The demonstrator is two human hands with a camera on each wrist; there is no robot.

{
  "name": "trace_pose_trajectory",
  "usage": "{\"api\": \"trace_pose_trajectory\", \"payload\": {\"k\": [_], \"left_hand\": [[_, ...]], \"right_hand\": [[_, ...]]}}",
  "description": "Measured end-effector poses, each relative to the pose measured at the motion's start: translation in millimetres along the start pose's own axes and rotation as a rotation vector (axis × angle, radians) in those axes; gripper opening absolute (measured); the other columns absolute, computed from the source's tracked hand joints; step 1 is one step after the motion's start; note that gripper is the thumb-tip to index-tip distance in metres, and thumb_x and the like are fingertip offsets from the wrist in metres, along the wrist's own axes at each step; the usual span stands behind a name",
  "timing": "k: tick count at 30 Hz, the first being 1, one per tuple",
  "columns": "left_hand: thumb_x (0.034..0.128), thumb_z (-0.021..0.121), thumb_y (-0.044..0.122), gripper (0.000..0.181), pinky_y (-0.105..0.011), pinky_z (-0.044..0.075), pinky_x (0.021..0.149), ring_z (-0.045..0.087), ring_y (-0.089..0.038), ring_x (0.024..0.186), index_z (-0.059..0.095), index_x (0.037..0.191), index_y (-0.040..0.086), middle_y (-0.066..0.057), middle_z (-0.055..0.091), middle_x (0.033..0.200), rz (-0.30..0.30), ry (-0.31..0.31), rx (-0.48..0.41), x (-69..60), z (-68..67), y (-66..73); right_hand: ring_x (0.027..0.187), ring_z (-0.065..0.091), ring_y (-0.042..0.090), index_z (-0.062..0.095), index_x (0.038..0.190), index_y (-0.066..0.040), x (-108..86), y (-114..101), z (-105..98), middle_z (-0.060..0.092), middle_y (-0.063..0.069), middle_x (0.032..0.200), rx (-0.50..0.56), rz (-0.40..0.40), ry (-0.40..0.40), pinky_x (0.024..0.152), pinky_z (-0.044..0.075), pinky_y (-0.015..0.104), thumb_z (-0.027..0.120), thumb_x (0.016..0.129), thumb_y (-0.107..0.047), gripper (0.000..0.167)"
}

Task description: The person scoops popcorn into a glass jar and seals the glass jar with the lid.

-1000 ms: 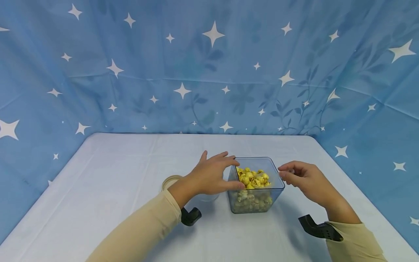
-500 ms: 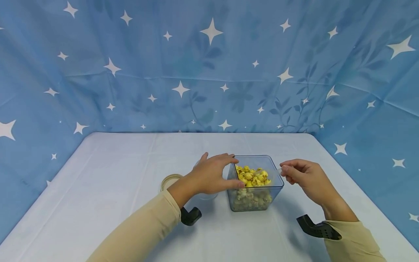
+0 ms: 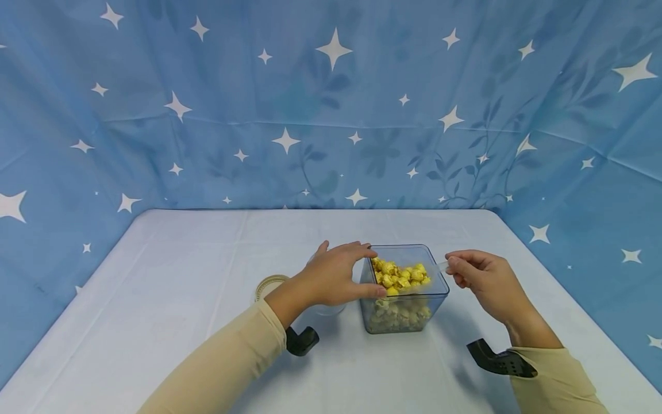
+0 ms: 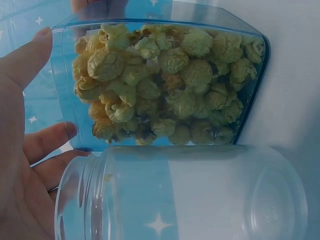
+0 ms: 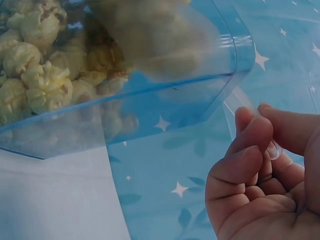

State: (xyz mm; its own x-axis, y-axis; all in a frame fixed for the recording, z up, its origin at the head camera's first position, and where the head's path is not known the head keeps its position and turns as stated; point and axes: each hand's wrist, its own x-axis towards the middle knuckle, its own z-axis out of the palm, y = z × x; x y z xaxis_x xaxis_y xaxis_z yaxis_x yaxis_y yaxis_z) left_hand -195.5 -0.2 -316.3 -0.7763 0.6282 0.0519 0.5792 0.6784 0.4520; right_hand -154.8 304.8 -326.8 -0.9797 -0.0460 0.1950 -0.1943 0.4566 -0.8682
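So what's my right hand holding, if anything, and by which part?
Your right hand pinches a clear utensil near the end of its slim handle; the other end appears to reach into the popcorn container.

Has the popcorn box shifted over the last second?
No, no visible shift either way: in the head view, the box sits the same against the far edge of the table.

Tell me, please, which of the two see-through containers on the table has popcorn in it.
The square, blue-tinted box holds the popcorn; the round, colourless jar beside it shows none.
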Motion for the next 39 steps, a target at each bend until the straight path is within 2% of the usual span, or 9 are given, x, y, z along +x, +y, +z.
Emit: {"api": "trace_pose_trajectory", "payload": {"k": [7, 14, 23, 39], "left_hand": [[0.0873, 0.062, 0.069, 0.073, -0.067, 0.011, 0.114, 0.031, -0.017, 0.146, 0.053, 0.146, 0.026, 0.001, 0.039, 0.157, -0.004, 0.0, 0.022, 0.0, -0.6, 1.1], [0.0867, 0.062, 0.07, 0.074, -0.068, 0.012, 0.114, 0.03, -0.017, 0.147, 0.053, 0.147, 0.027, 0.0, 0.039, 0.157, -0.006, -0.005, 0.026, 0.4, -0.8, 1.5], [0.0864, 0.063, 0.069, 0.075, -0.067, 0.01, 0.114, 0.029, -0.017, 0.147, 0.052, 0.147, 0.027, 0.001, 0.039, 0.157, -0.018, -0.01, 0.019, -0.1, -0.8, 2.4], [0.0874, 0.064, 0.067, 0.073, -0.067, 0.011, 0.114, 0.032, -0.018, 0.146, 0.052, 0.147, 0.026, -0.001, 0.039, 0.157, -0.014, -0.009, 0.019, -0.5, -2.4, 3.0]], "right_hand": [[0.073, 0.055, 0.014, 0.071, 0.105, -0.007, 1.4, 3.8, -3.2, 0.065, -0.002, 0.086, 0.169, 0.033, 0.021, 0.068, 0.052, 0.02, 0.059, 0.103, -0.013, 0.013], [0.072, 0.055, 0.012, 0.073, 0.099, -0.016, 2.4, 3.9, -2.6, 0.066, -0.002, 0.086, 0.28, 0.026, 0.032, 0.067, 0.052, 0.019, 0.06, 0.102, -0.01, 0.015], [0.072, 0.055, 0.012, 0.074, 0.098, -0.018, 4.6, -1.6, -3.4, 0.065, -0.002, 0.085, 0.306, -0.001, 0.05, 0.067, 0.051, 0.018, 0.06, 0.102, -0.01, 0.016], [0.072, 0.058, 0.01, 0.075, 0.099, -0.012, 4.2, -2.3, -7.6, 0.067, -0.001, 0.086, 0.504, -0.061, 0.032, 0.069, 0.053, 0.018, 0.057, 0.102, -0.003, 0.021]]}}
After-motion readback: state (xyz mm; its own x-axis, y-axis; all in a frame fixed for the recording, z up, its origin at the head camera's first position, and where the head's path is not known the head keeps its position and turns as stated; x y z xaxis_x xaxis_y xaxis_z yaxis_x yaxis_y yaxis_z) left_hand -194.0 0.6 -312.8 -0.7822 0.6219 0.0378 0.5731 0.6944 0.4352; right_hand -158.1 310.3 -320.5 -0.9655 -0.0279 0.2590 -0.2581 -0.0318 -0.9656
